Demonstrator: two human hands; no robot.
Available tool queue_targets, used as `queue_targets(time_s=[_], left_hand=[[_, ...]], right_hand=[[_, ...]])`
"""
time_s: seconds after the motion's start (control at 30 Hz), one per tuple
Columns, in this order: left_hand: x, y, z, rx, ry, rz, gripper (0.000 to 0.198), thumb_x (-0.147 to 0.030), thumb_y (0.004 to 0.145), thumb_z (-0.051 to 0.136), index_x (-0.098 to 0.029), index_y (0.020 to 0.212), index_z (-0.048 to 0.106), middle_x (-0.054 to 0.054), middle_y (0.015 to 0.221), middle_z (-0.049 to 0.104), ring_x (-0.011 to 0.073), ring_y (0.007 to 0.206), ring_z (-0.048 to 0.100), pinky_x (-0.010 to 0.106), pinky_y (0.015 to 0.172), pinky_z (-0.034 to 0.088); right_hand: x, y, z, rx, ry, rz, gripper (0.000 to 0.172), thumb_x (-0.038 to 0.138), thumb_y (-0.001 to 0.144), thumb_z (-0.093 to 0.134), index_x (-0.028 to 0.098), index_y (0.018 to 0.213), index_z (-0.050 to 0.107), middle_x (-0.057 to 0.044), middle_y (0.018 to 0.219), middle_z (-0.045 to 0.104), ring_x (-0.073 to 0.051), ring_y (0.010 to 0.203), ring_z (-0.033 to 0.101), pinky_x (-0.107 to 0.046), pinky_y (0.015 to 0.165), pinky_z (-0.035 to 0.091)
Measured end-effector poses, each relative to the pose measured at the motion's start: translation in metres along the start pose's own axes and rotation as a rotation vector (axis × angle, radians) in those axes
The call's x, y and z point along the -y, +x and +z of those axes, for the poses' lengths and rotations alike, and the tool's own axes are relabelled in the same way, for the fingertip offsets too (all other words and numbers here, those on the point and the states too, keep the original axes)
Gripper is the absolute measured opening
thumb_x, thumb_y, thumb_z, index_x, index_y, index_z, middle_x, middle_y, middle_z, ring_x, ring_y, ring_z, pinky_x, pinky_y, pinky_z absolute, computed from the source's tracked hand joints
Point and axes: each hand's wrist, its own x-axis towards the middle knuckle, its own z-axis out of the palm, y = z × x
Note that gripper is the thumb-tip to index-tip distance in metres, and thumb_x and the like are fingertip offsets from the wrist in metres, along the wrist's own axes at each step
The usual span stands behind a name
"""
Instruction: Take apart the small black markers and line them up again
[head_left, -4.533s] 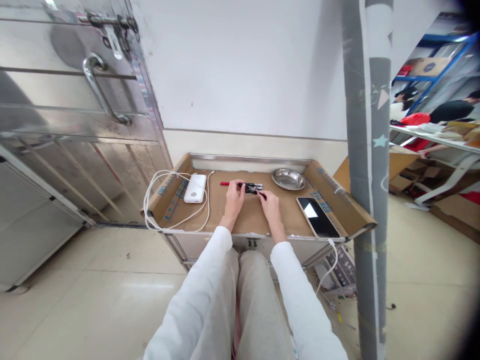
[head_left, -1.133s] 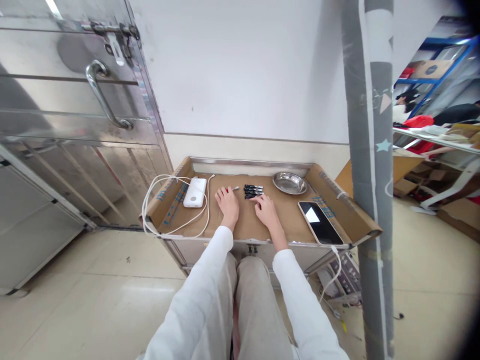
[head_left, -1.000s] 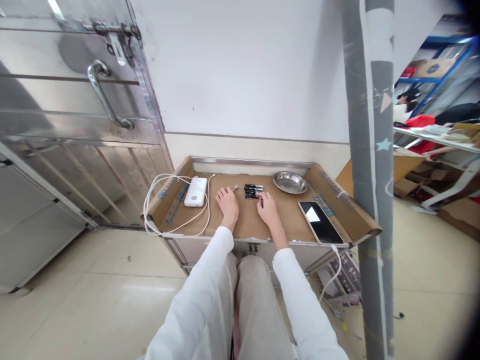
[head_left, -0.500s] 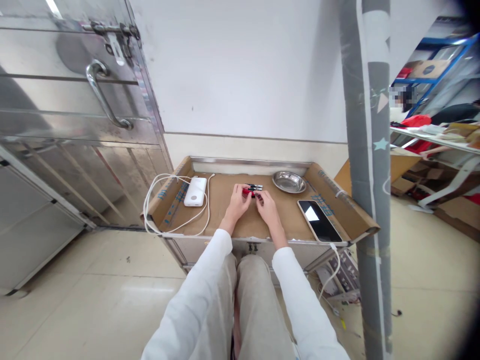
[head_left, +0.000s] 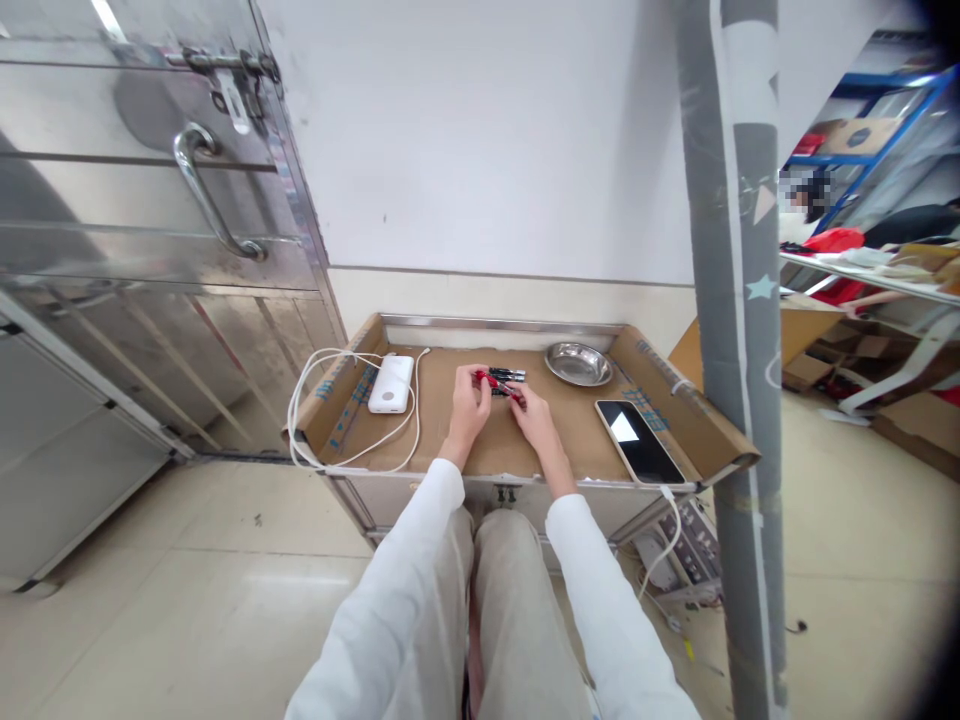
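Observation:
A slim red pen [head_left: 496, 383] is held between both hands over the cardboard-lined tabletop [head_left: 480, 455], tilted with its left end higher in view. My left hand [head_left: 467, 408] pinches the left end of it, and my right hand [head_left: 535, 416] is closed on the right end. Right behind the red pen lie several dark pens [head_left: 511, 374] with light ends, partly hidden by the hands. A shallow round metal dish [head_left: 579, 364] stands to the right, beyond my right hand.
To the left lies a white power bank [head_left: 391, 384] with a looped white cable [head_left: 417, 420]. At the right front is a phone [head_left: 640, 442] with a cable hanging off the edge. Folded cardboard walls [head_left: 679, 405] flank the tabletop. A grey wrapped post [head_left: 739, 330] rises at right.
The red pen has tilted up and shows more of its length between my hands. My left hand has shifted slightly left, so more of the dark pens is visible.

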Motion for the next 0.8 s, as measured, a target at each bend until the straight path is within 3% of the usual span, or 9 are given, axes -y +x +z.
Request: queue_targets(time_s=[0.13, 0.33, 0.57, 0.7, 0.8], left_hand=[[-0.002, 0.001, -0.001, -0.08, 0.048, -0.056, 0.014, -0.023, 0.092, 0.041, -0.018, 0.104, 0.047, 0.007, 0.098, 0.053, 0.0149, 0.087, 0.055, 0.031, 0.082, 0.048], [0.003, 0.0, -0.002, -0.072, 0.065, -0.111, 0.013, -0.022, 0.091, 0.041, -0.018, 0.102, 0.046, 0.007, 0.098, 0.053, 0.0146, 0.087, 0.056, 0.031, 0.081, 0.049], [0.005, -0.005, 0.0, 0.427, 0.061, -0.036, 0.01, -0.016, 0.085, 0.047, -0.019, 0.093, 0.052, 0.003, 0.095, 0.056, 0.0096, 0.072, 0.057, 0.024, 0.07, 0.05], [0.009, -0.007, 0.001, 0.563, 0.196, -0.023, 0.01, -0.014, 0.082, 0.051, -0.019, 0.089, 0.054, 0.002, 0.09, 0.058, 0.0125, 0.074, 0.056, 0.028, 0.075, 0.048], [0.013, -0.007, 0.002, 0.588, 0.32, -0.005, 0.009, -0.012, 0.08, 0.052, -0.02, 0.085, 0.054, 0.003, 0.091, 0.059, 0.0168, 0.085, 0.056, 0.032, 0.082, 0.047]], right_hand=[[0.002, 0.0, -0.002, -0.029, 0.013, 0.026, 0.027, 0.026, 0.085, 0.045, 0.02, 0.109, 0.059, -0.008, 0.101, 0.068, -0.02, 0.084, 0.065, -0.034, 0.081, 0.05], [0.009, -0.003, -0.006, -0.095, -0.033, 0.02, 0.025, 0.031, 0.089, 0.042, 0.02, 0.099, 0.062, -0.009, 0.1, 0.069, -0.021, 0.09, 0.064, -0.034, 0.084, 0.048], [0.013, -0.006, -0.009, -0.198, -0.181, 0.006, 0.035, 0.034, 0.094, 0.033, 0.019, 0.106, 0.061, -0.01, 0.106, 0.065, -0.021, 0.097, 0.059, -0.035, 0.088, 0.044], [0.013, -0.006, -0.01, -0.173, -0.272, -0.044, 0.037, 0.034, 0.095, 0.031, 0.018, 0.107, 0.062, -0.01, 0.102, 0.064, -0.022, 0.094, 0.056, -0.037, 0.089, 0.043], [0.014, -0.005, -0.01, -0.135, -0.312, -0.069, 0.037, 0.032, 0.095, 0.031, 0.019, 0.109, 0.063, -0.011, 0.098, 0.062, -0.022, 0.091, 0.054, -0.038, 0.088, 0.043]])
